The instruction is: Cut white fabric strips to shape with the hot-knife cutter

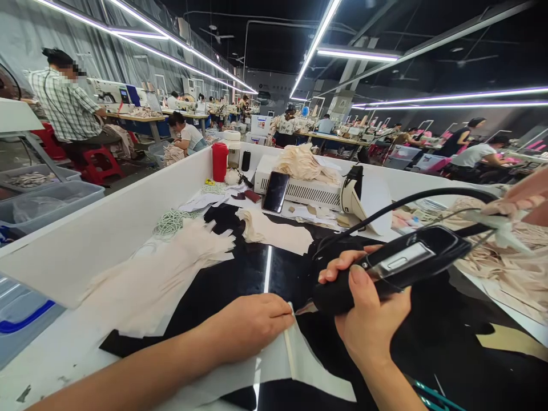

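My left hand (252, 323) is closed in a pinch on the edge of a pale fabric piece (312, 362), which lies over a glossy black surface (244, 274). A narrow folded strip runs down the fabric from my fingertips. My right hand (374, 322) grips a black corded handheld tool (422, 251) with a silver panel on its side. Its rounded front end is just right of my left fingertips, and its working tip is hidden. A thick black cable (411, 200) arches behind the tool.
Layered pale fabric pieces (158, 274) lie left, and a folded stack (278, 231) lies ahead. Behind stand a phone (276, 191), a white vented box (317, 198) and a red cup (220, 161). Fabric strips (505, 268) heap at right. Teal-handled scissors (434, 395) lie at front right. White walls (107, 222) edge the table.
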### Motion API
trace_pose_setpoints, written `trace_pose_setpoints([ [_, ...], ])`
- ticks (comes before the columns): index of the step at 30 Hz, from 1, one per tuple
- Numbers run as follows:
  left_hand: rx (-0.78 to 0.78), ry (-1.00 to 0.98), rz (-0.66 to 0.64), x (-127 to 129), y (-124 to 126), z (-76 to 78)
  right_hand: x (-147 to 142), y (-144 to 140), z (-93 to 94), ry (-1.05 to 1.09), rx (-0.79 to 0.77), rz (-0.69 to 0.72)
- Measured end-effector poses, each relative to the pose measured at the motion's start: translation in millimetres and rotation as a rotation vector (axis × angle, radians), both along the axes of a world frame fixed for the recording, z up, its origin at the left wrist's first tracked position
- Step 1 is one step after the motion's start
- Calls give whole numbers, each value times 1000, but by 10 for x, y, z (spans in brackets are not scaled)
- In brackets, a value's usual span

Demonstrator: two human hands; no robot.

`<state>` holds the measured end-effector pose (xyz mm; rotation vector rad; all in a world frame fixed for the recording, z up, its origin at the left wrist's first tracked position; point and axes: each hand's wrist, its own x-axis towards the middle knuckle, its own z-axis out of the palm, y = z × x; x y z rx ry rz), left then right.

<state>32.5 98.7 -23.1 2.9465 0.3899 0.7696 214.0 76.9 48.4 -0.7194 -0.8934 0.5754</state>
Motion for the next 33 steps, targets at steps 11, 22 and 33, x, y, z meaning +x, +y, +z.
trace_pose_setpoints([
  [11, -21, 7, 5, -19, 1, 9, -13, 5, -63, -57, 0, -26],
  [22, 34, 24, 11, -99, 2, 23, -8, -133, 13, -6, 20, -16],
  [33, -12, 91, 4, -132, 20, 15, -19, -142, -49, -39, 3, -13],
])
